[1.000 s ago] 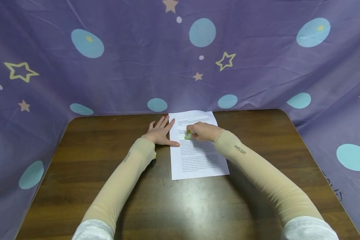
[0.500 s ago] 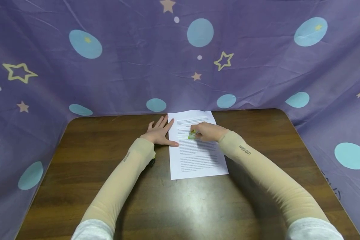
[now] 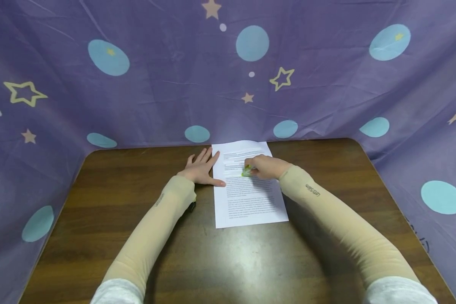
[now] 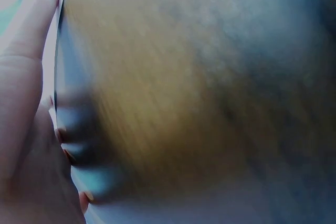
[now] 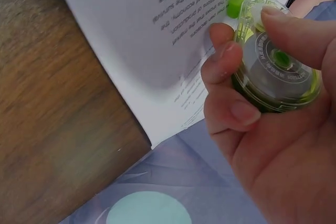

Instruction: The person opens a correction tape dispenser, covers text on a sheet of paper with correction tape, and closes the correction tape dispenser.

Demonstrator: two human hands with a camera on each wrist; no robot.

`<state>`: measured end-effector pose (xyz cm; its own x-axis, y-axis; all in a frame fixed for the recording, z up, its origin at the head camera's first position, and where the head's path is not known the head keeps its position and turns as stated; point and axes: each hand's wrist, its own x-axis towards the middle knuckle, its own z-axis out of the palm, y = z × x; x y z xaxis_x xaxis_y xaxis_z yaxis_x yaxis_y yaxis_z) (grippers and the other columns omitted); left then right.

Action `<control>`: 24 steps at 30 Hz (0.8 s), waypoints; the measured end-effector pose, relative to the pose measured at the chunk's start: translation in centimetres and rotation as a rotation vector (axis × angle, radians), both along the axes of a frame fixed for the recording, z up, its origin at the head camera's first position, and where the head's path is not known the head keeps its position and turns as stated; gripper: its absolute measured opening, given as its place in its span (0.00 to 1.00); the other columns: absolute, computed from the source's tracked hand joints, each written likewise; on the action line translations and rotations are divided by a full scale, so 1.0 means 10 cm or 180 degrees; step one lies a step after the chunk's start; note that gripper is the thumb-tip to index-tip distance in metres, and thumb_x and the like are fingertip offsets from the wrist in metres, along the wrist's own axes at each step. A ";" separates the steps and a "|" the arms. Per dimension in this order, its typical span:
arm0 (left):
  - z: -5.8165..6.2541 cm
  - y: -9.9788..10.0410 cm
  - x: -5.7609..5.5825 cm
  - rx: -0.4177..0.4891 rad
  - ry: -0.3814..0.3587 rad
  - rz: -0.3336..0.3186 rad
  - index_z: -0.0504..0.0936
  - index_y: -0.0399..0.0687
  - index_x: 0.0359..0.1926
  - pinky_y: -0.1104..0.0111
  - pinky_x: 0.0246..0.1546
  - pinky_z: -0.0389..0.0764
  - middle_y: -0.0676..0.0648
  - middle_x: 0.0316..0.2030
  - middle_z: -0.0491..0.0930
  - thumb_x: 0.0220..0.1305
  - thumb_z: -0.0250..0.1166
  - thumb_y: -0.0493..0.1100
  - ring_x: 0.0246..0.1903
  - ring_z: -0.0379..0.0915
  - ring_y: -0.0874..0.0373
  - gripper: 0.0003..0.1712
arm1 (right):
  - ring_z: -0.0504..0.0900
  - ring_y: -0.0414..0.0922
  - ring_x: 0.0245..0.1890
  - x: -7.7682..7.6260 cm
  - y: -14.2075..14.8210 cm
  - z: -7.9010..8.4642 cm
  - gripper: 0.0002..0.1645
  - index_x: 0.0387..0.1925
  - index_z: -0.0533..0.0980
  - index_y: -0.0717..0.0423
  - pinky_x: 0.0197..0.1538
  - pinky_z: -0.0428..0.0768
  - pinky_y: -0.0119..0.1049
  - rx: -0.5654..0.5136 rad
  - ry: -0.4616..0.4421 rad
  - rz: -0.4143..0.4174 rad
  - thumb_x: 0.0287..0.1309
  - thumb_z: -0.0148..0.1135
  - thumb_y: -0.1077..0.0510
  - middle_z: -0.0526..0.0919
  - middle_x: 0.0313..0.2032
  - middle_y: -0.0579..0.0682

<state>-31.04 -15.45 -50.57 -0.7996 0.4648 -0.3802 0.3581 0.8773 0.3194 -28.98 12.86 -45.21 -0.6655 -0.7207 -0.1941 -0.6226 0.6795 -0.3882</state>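
A printed sheet of paper (image 3: 221, 207) lies on the table near its back edge. My left hand (image 3: 201, 171) rests at the sheet's left edge with fingers spread, the thumb reaching onto the paper. Over the upper part of the text, my right hand (image 3: 265, 167) grips a correction tape dispenser (image 5: 275, 69) with a clear case and green parts. Thumb on one side and curled fingers on the other hold it in the right wrist view. Its tip points down at the sheet; contact is hard to make out. White bands (image 3: 233, 173) cross the text left of it.
A brown wooden table (image 3: 137, 177) with rounded back corners carries the sheet. Behind and beside it hangs a purple curtain (image 3: 156, 84) with stars and blue spots. The left wrist view is mostly blurred wood.
My right hand has slid to the right across the sheet with the correction tape dispenser, more slowly in the last half second. My left hand stays in place on the paper's edge.
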 end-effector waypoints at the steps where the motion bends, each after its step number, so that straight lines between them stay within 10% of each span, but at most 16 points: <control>1: 0.00 0.00 0.00 0.0001 0.0007 -0.0002 0.30 0.62 0.84 0.39 0.76 0.28 0.46 0.82 0.20 0.50 0.63 0.87 0.81 0.14 0.49 0.77 | 0.80 0.46 0.37 0.00 0.01 -0.01 0.05 0.44 0.80 0.58 0.47 0.80 0.45 -0.0001 0.0001 0.0003 0.70 0.63 0.67 0.86 0.39 0.51; 24: 0.01 0.02 0.00 0.0023 -0.0067 0.0027 0.29 0.61 0.84 0.39 0.75 0.25 0.45 0.82 0.19 0.53 0.64 0.84 0.81 0.13 0.48 0.76 | 0.80 0.48 0.36 -0.01 0.36 -0.06 0.09 0.45 0.79 0.58 0.45 0.81 0.47 -0.0034 -0.0005 -0.0126 0.67 0.61 0.70 0.86 0.38 0.52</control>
